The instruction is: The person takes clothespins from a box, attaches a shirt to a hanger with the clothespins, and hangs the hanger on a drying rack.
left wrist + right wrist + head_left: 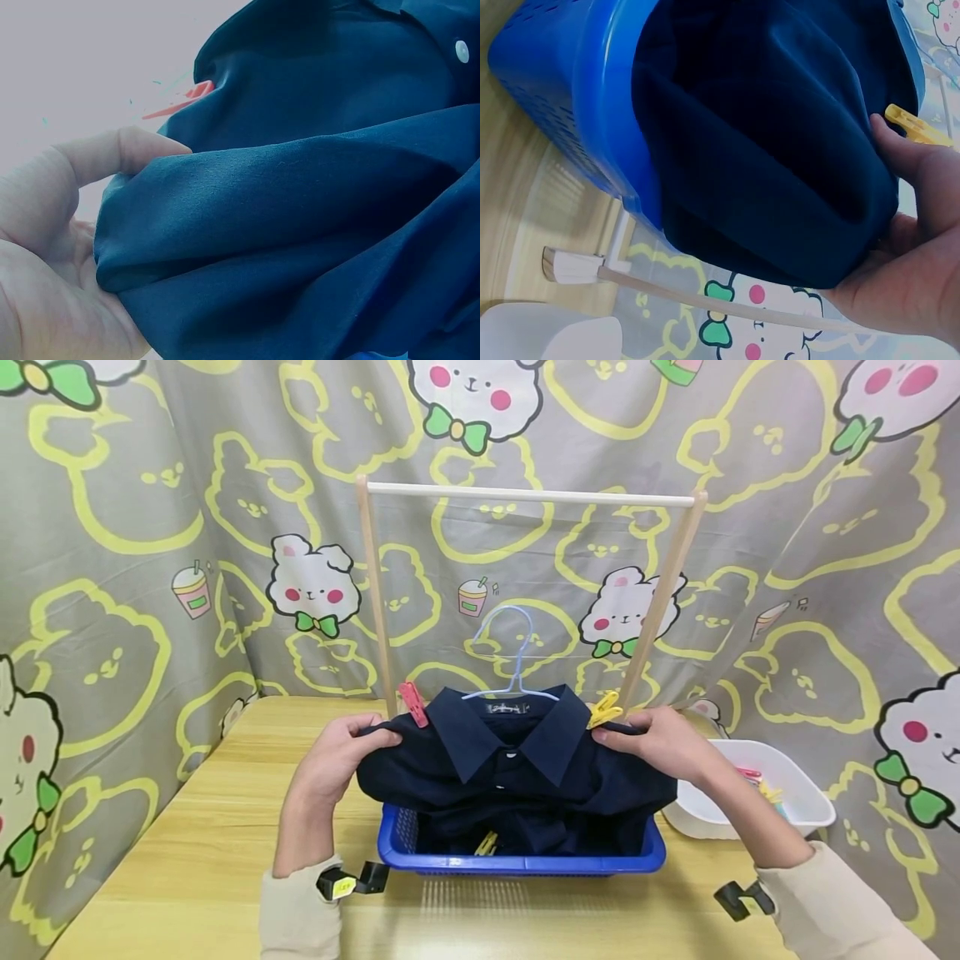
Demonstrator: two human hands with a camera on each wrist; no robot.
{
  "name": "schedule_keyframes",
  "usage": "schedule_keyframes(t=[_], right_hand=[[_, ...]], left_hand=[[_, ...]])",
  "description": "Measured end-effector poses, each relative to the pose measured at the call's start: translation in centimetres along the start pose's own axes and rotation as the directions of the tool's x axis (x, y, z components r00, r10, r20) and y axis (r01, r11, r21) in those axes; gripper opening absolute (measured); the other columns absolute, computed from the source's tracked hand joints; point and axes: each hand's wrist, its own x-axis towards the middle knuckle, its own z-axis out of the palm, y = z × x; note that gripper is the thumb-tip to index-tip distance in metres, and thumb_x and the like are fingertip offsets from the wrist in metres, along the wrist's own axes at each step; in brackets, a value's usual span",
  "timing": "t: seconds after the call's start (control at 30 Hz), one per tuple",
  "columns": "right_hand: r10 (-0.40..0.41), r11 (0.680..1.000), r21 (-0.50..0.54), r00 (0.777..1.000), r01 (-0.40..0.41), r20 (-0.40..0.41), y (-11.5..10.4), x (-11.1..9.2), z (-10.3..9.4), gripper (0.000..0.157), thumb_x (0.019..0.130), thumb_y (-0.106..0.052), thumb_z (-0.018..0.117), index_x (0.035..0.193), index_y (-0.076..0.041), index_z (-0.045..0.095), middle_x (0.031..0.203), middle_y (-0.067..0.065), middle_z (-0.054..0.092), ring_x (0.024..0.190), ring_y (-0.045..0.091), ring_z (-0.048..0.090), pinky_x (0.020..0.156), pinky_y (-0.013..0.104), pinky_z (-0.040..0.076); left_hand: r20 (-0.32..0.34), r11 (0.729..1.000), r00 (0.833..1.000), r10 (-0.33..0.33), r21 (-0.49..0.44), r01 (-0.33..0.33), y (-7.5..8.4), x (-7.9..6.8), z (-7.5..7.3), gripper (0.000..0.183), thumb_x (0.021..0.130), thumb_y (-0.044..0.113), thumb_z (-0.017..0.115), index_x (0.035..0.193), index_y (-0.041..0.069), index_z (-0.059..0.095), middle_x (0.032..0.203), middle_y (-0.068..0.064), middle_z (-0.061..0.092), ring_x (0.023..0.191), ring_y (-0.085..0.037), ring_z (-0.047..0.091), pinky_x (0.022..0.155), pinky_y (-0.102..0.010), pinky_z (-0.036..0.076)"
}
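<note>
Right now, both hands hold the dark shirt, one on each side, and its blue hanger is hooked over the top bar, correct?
The blue hanger isn't hooked: the head view shows its hook free, below the top bar. The left hand and right hand do hold the dark shirt, one on each side.

Navy shirt — lt-blue hanger thru neck — bunched partly in basket.
</note>
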Motion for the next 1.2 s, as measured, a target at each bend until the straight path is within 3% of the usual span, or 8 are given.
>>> schedule_keyframes(t=[0.2, 0.5, 0.6, 0.73, 1.2], right_hand=[[0.025, 0.999, 0.030, 1.000, -0.025, -0.010, 0.2, -0.1, 0.0, 0.059, 0.079, -0.065, 0.062, 0.063, -0.011, 0.043, 0.060, -0.004, 0.026, 0.058, 0.019, 0.039, 0.057, 0.031, 0.032], [0.070, 0.986, 0.153, 0.995, -0.058, -0.076, -0.1, 0.2, 0.2, 0.061, 0.076, -0.062, 0.067, 0.061, -0.010, 0.039, 0.058, -0.005, 0.025, 0.057, 0.018, 0.037, 0.056, 0.030, 0.030], [0.099, 0.980, 0.183, 0.993, -0.085, -0.071, -0.3, 0.4, 0.2, 0.055, 0.077, -0.062, 0.066, 0.066, -0.010, 0.056, 0.062, -0.003, 0.044, 0.070, 0.019, 0.049, 0.064, 0.031, 0.036], [0.124, 0.974, 0.200, 0.990, -0.109, -0.065, -0.5, 0.5, 0.4, 0.049, 0.079, -0.062, 0.065, 0.091, -0.015, 0.074, 0.088, 0.004, 0.065, 0.093, 0.023, 0.056, 0.079, 0.035, 0.041], [0.125, 0.963, 0.257, 0.977, -0.078, -0.174, -1.3, 0.2, 1.0, 0.044, 0.081, -0.055, 0.067, 0.098, -0.016, 0.077, 0.100, 0.007, 0.069, 0.098, 0.023, 0.057, 0.080, 0.036, 0.040]], left_hand=[[0.002, 0.999, 1.000, -0.002, -0.037, 0.002, 0.0, 0.0, -0.1, 0.021, 0.088, 0.008, 0.064, 0.074, -0.002, 0.053, 0.065, -0.001, 0.046, 0.067, -0.017, 0.052, 0.061, -0.026, 0.045], [0.014, 0.998, 1.000, 0.005, -0.067, -0.004, -0.2, 0.1, -0.2, 0.021, 0.088, 0.008, 0.064, 0.072, 0.000, 0.053, 0.064, -0.001, 0.047, 0.064, -0.016, 0.053, 0.059, -0.025, 0.046], [0.017, 0.997, 1.000, 0.009, -0.077, -0.008, -0.2, 0.1, -0.2, 0.022, 0.088, 0.007, 0.064, 0.071, 0.001, 0.052, 0.064, -0.001, 0.046, 0.063, -0.015, 0.053, 0.058, -0.025, 0.046], [0.015, 0.997, 1.000, 0.011, -0.072, -0.010, -0.2, 0.1, -0.1, 0.023, 0.088, 0.007, 0.064, 0.071, 0.000, 0.052, 0.063, -0.001, 0.046, 0.063, -0.016, 0.052, 0.058, -0.025, 0.045], [0.002, 0.997, 1.000, -0.013, -0.072, 0.013, -0.1, 0.1, -0.1, 0.020, 0.088, 0.012, 0.067, 0.079, -0.003, 0.058, 0.069, -0.002, 0.052, 0.069, -0.016, 0.054, 0.065, -0.027, 0.048]])
